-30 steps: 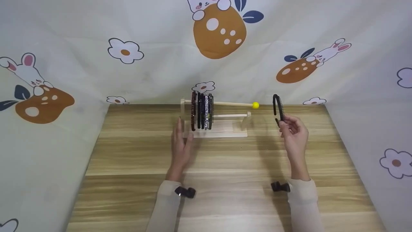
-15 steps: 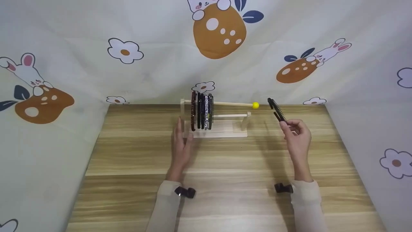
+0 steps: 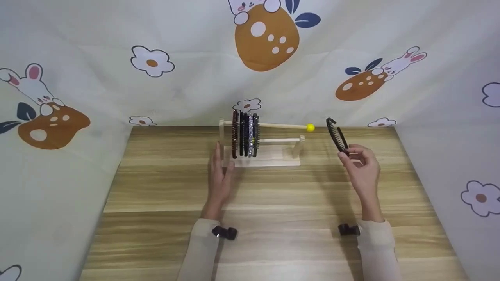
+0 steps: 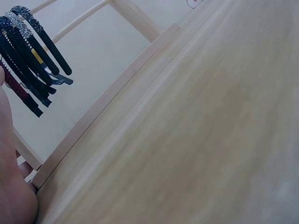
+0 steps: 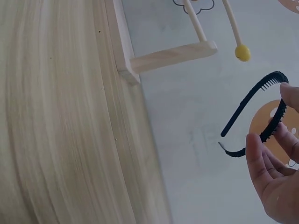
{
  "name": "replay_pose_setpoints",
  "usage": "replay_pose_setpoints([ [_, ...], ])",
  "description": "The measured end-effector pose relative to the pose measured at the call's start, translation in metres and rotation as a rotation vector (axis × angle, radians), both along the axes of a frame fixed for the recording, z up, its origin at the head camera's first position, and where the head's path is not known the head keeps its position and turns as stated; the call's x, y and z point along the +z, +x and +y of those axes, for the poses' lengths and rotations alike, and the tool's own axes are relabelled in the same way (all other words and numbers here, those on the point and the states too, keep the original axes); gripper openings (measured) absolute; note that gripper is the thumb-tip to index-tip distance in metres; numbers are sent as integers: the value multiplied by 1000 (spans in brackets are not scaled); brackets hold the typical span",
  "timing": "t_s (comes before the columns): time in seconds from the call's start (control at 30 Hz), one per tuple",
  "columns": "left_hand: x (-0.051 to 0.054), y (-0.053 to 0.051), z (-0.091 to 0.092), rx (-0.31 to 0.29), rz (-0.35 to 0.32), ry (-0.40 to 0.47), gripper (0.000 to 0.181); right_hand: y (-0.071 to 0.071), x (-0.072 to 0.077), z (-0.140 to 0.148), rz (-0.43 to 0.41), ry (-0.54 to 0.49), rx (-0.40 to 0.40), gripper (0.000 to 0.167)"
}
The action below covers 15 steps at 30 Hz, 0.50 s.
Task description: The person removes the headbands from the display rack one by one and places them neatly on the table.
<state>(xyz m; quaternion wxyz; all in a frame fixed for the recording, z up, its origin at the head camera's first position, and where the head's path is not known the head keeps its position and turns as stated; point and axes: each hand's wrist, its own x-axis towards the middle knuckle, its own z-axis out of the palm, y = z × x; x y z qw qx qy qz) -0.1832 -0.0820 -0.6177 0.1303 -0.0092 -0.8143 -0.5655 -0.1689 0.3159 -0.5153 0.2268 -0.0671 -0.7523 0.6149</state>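
Note:
My right hand pinches a black headband with comb teeth on its inner side, held in the air to the right of a wooden rack. In the right wrist view the headband shows as a curve, its two ends close to each other. At the rack's left end, my left hand rests against the base with its fingers straight. Several headbands, dark red, black and glittery silver, hang side by side on the rack's left half. The left wrist view shows the hanging headbands' lower ends.
From the rack's upper rod a yellow ball sticks out at the right end. A lower rod runs in front of it. A cloth wall printed with rabbits and flowers stands behind the wooden tabletop.
My right hand has shifted slightly to the right and turned the headband, so its toothed side now faces left and its top leans left. My left hand and the rack stay put.

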Motion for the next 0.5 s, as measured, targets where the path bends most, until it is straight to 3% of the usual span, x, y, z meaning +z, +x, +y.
replay_pose_setpoints([
  [0.3, -1, 1, -1, 4, -37, 8, 80, 2, -4, 7, -42, 22, 43, 25],
  [0.5, 0, 1, 0, -1, -22, 11, 78, 2, -7, 12, -89, 26, 70, 34],
])
